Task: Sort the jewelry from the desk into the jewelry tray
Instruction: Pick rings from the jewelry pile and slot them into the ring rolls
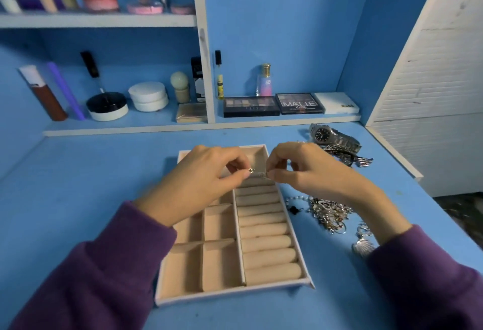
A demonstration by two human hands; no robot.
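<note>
The left hand (pixel 201 180) and the right hand (pixel 305 170) are over the far end of the tan jewelry tray (pixel 235 291). Each grip pinches one end of a small silver piece (pixel 257 173) with curled fingertips. A shiny jewelry pile (pixel 326 212) lies on the blue surface (pixel 78 172), just right of the tray.

Home vanity corner, blue desk (pixel 78 185) against a blue wall, white-edged shelves (pixel 104 20) along the far side crowded with makeup tubes (pixel 49 99), cream jars (pixel 149 97), a perfume bottle (pixel 264 81) and eyeshadow palettes (pixel 251 106), beige jewelry tray (pixel 183 269) near the middle, wristwatch (pixel 332 136) and heap of silver chains (pixel 326 212) to its right
</note>
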